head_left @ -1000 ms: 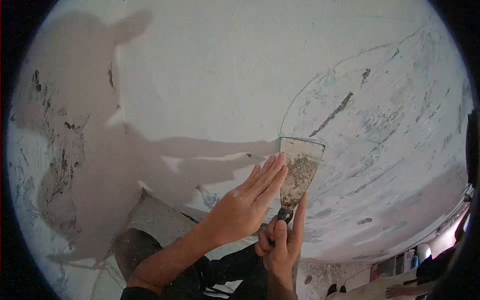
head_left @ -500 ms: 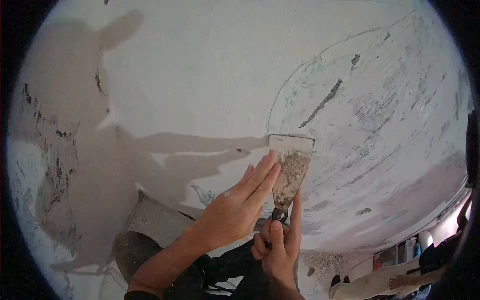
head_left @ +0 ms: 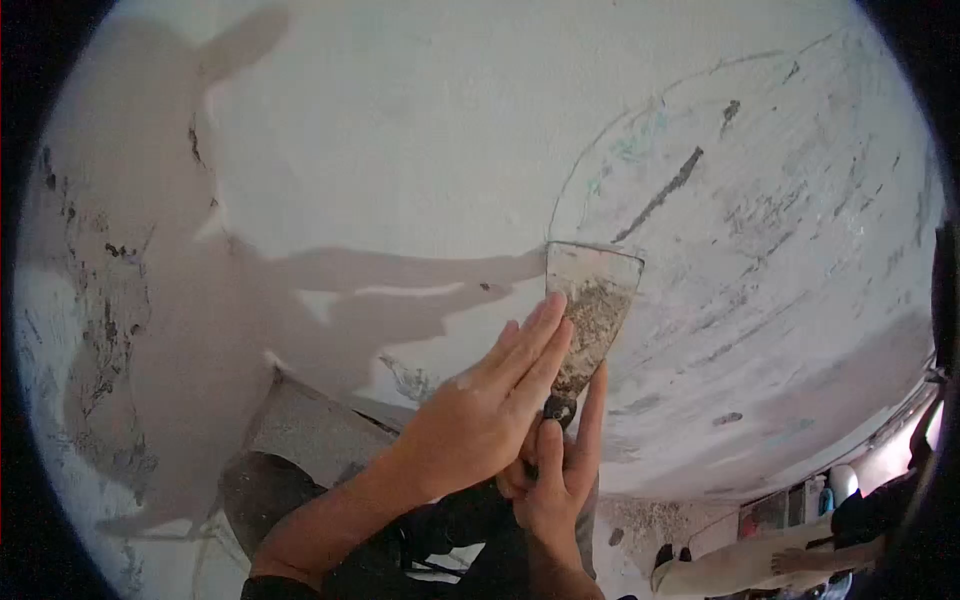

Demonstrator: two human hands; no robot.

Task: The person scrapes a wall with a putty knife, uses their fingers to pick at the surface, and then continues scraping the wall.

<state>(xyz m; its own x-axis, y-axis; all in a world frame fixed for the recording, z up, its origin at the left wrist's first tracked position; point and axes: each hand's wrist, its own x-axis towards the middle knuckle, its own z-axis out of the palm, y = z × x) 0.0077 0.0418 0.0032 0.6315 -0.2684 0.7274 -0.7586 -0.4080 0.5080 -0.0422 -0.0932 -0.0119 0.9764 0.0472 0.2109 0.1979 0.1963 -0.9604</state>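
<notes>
Metal scraper (head_left: 588, 330), long axis running away from wearer, blade (head_left: 605, 285) against wall (head_left: 400, 150); right hand (head_left: 552, 490) grips handle (head_left: 560, 411), left hand (head_left: 485, 405), fingers straight, touches blade.

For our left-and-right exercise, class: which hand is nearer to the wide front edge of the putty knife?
Left. The left hand has its fingers over the blade, a little back from the front edge; the right hand grips the handle, farther back.

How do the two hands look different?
The left hand is stretched out flat over the scraper blade, while the right hand is partly curled around the handle. The left hand is higher in the picture; the right hand is lower. Both are bare.
</notes>
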